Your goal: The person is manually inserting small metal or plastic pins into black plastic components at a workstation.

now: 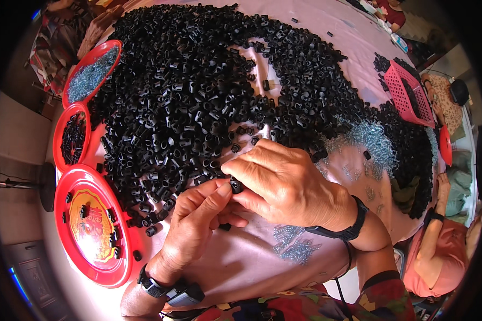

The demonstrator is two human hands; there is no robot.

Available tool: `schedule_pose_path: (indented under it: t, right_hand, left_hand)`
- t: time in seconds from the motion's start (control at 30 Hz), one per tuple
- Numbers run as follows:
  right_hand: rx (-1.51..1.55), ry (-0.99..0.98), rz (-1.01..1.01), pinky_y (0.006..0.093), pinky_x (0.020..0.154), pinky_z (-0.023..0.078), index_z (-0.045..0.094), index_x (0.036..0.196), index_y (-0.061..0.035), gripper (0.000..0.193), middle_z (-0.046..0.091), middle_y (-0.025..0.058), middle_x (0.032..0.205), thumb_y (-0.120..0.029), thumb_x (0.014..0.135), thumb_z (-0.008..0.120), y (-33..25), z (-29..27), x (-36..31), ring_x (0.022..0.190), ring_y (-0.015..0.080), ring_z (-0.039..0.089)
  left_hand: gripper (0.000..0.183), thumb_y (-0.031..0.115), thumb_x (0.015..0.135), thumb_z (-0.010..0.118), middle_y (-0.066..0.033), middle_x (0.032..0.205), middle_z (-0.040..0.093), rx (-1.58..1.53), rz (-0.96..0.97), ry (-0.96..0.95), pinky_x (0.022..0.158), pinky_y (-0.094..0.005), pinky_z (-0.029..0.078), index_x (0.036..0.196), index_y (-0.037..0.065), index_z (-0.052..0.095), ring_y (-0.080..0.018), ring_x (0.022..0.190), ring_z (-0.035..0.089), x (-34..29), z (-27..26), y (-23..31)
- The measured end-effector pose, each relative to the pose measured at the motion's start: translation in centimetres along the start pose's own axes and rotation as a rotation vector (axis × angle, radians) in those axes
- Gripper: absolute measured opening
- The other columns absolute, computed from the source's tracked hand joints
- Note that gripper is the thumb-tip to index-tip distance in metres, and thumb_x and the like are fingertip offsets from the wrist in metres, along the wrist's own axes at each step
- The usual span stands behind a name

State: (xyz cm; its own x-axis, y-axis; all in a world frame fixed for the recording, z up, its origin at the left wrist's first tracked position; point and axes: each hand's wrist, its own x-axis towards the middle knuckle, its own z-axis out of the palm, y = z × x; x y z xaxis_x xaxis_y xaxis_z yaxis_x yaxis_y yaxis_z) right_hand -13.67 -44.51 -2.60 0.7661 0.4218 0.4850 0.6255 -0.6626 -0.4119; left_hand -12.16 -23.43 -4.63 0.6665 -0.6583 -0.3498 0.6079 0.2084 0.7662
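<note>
My left hand (195,222) pinches a small black plastic cap (235,186) between thumb and fingertips, its hollow end showing. From the other side, my right hand (284,184) closes over the same cap, with thumb and index fingertip at its upper edge. Whatever else may lie inside the right fingers is hidden. Just beyond both hands spreads a large heap of similar black caps (182,91). Small shiny, bluish-clear slender pieces (297,246) lie in a little pile on the pink cloth (225,262) near my right wrist.
At the left stand a large red plate (64,235) with several black pieces, a red dish (57,140) of thin black parts and another (118,53) of clear pieces. A pink basket (393,85) and more clear pieces (372,139) lie right. Co-workers' arms (440,198) rest along the table's edges.
</note>
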Motion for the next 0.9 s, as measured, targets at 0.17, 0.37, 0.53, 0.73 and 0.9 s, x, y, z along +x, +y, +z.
schedule_pose_path:
  t: [0.17, 0.37, 0.53, 0.73, 0.9]
  right_hand:
    - [-0.032, -0.043, -0.006, 0.0392, 0.080, 0.058, 0.069, 0.112, 0.0022, 0.048, 0.071, 0.0128, 0.101, -0.013, 0.070, 0.086, -0.11, -0.22, -0.01, 0.089, 0.0299, 0.069]
    - [-0.082, -0.047, -0.050, 0.0393, 0.079, 0.058, 0.069, 0.111, 0.0024, 0.047, 0.071, 0.0130, 0.100, -0.012, 0.070, 0.086, -0.16, -0.30, 0.06, 0.088, 0.0305, 0.069]
    - [-0.077, -0.055, -0.089, 0.0393, 0.077, 0.058, 0.069, 0.111, 0.0032, 0.048, 0.072, 0.0134, 0.098, -0.012, 0.070, 0.086, -0.13, -0.35, 0.18, 0.086, 0.0304, 0.068]
    - [-0.022, 0.057, -0.062, 0.0385, 0.077, 0.059, 0.070, 0.113, 0.0040, 0.048, 0.072, 0.0137, 0.099, -0.014, 0.071, 0.087, 0.43, 0.05, 0.22, 0.087, 0.0293, 0.069]
    - [-0.019, 0.041, -0.088, 0.0381, 0.076, 0.060, 0.070, 0.114, 0.0028, 0.047, 0.073, 0.0128, 0.100, -0.013, 0.073, 0.087, 0.39, -0.17, 0.21, 0.087, 0.0289, 0.070]
  left_hand:
    - [0.037, 0.031, 0.112, 0.051, -0.0114, 0.104, 0.074, -0.001, 0.020, -0.007, 0.081, -0.0300, 0.060, 0.114, -0.002, 0.067, -0.0146, 0.091, 0.072, -0.07, 0.00, -0.03]
    - [0.037, 0.031, 0.112, 0.051, -0.0129, 0.106, 0.075, 0.007, 0.021, -0.007, 0.080, -0.0303, 0.060, 0.115, -0.003, 0.067, -0.0164, 0.094, 0.073, -0.02, -0.11, -0.22]
    - [0.037, 0.030, 0.112, 0.051, -0.0144, 0.109, 0.074, 0.003, 0.041, -0.013, 0.081, -0.0302, 0.060, 0.117, -0.003, 0.066, -0.0181, 0.097, 0.073, -0.06, -0.17, -0.23]
    - [0.037, 0.030, 0.112, 0.051, -0.0134, 0.110, 0.074, -0.043, 0.057, -0.004, 0.082, -0.0308, 0.060, 0.121, -0.002, 0.066, -0.0194, 0.098, 0.074, -0.04, 0.17, 0.07]
    - [0.033, 0.028, 0.110, 0.055, -0.0104, 0.107, 0.075, 0.012, 0.071, -0.013, 0.080, -0.0294, 0.060, 0.121, -0.001, 0.067, -0.0169, 0.096, 0.073, -0.13, 0.23, 0.02]
